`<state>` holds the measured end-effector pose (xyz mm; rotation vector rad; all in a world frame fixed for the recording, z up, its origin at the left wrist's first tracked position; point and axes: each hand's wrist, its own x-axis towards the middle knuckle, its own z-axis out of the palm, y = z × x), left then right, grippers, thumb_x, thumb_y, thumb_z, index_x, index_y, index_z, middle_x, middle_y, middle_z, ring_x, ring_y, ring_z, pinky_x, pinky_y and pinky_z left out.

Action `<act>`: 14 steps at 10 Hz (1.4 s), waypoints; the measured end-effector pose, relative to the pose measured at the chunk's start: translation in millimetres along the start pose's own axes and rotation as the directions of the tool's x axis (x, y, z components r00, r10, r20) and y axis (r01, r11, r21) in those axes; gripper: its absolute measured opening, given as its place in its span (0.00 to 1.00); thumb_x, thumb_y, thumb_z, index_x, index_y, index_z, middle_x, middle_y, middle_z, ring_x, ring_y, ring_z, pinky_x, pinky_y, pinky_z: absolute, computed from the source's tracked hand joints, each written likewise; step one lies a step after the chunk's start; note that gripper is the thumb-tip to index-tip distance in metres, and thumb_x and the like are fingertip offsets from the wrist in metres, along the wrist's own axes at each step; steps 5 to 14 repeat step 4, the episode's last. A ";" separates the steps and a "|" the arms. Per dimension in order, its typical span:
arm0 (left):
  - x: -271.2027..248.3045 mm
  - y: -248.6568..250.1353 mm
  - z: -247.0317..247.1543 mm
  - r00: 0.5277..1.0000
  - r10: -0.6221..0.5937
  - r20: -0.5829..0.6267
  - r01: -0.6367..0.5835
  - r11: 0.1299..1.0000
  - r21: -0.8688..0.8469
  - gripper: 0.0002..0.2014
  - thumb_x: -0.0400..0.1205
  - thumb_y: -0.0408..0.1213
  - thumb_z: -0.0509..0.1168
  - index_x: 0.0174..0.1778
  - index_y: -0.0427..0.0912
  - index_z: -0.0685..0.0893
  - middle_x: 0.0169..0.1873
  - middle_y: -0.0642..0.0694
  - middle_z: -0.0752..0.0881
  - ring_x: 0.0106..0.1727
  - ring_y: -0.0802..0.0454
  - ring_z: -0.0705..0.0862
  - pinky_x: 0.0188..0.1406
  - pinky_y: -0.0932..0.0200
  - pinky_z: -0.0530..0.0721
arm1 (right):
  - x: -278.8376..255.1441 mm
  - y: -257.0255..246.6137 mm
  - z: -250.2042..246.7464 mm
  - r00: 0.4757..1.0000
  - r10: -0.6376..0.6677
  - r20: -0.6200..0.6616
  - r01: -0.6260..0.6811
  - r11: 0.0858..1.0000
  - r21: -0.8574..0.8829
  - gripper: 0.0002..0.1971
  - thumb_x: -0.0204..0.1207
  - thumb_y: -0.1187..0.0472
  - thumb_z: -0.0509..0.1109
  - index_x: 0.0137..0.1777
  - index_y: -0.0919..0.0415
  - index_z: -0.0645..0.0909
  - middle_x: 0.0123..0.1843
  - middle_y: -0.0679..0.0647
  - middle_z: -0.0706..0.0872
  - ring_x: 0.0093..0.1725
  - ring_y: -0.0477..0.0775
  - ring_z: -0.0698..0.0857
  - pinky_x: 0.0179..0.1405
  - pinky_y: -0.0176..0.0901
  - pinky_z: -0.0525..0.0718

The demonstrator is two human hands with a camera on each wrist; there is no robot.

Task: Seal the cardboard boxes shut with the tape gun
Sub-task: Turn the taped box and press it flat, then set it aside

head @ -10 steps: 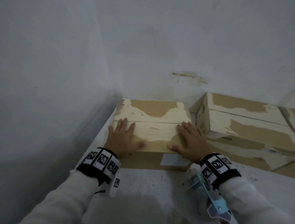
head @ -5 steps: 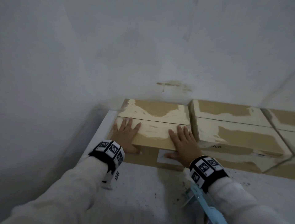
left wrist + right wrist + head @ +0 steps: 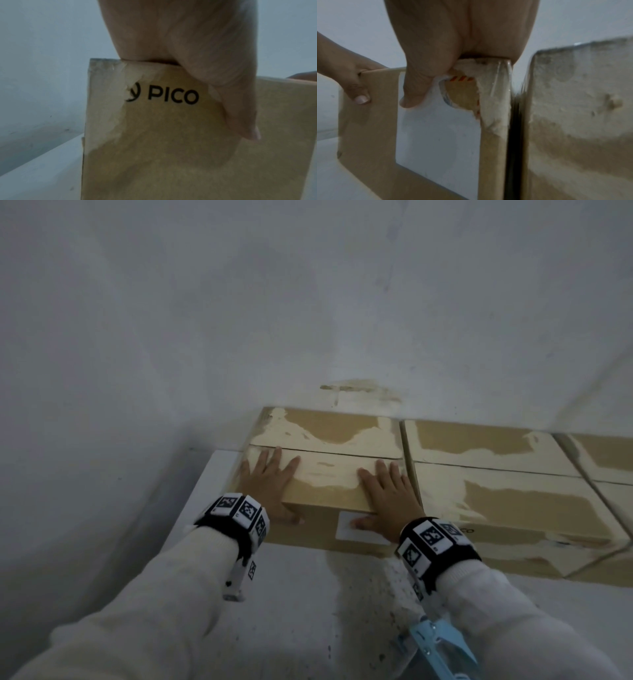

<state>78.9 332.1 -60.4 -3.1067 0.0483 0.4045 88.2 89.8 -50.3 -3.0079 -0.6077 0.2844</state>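
Observation:
A closed cardboard box (image 3: pixel 329 470) with torn pale patches sits at the back left of the white table (image 3: pixel 301 611). My left hand (image 3: pixel 270 484) lies flat on its top near the left end, thumb down the front face by the PICO print (image 3: pixel 171 94). My right hand (image 3: pixel 387 494) lies flat on the top near the right end, its thumb on the white label (image 3: pixel 356 534). A light blue tape gun (image 3: pixel 436 648) lies on the table under my right forearm; neither hand holds it.
A second box (image 3: pixel 496 477) stands right of the first with a thin gap (image 3: pixel 513 135) between them, and a third box (image 3: pixel 609 460) is at the far right. White walls close in behind and on the left. The table's left edge (image 3: pixel 191 508) is near.
The box has gone back toward the wall and now lines up beside the second box. Both hands slid to its near edge, thumbs dropping onto the front face.

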 end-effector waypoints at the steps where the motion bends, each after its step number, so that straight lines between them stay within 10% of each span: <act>1: -1.6 2.1 -0.8 1.000 -0.009 0.016 0.009 1.000 0.002 0.63 0.61 0.69 0.71 0.82 0.55 0.37 0.83 0.43 0.35 0.84 0.39 0.36 0.79 0.32 0.42 | -2.4 -1.3 -2.3 1.000 0.008 0.017 -0.008 1.000 0.020 0.51 0.69 0.37 0.70 0.82 0.51 0.42 0.85 0.62 0.39 0.83 0.68 0.40 0.82 0.59 0.43; 4: 2.4 23.4 -14.8 0.983 -0.129 0.131 0.137 0.989 -0.047 0.62 0.62 0.67 0.71 0.83 0.50 0.40 0.83 0.40 0.39 0.84 0.39 0.38 0.80 0.36 0.43 | -9.3 -3.1 -28.0 0.997 0.008 0.072 -0.016 0.993 0.119 0.46 0.67 0.42 0.74 0.80 0.56 0.56 0.84 0.61 0.52 0.83 0.65 0.50 0.81 0.59 0.54; 14: 2.4 23.4 -14.8 0.983 -0.129 0.131 0.137 0.989 -0.047 0.62 0.62 0.67 0.71 0.83 0.50 0.40 0.83 0.40 0.39 0.84 0.39 0.38 0.80 0.36 0.43 | -9.3 -3.1 -28.0 0.997 0.008 0.072 -0.016 0.993 0.119 0.46 0.67 0.42 0.74 0.80 0.56 0.56 0.84 0.61 0.52 0.83 0.65 0.50 0.81 0.59 0.54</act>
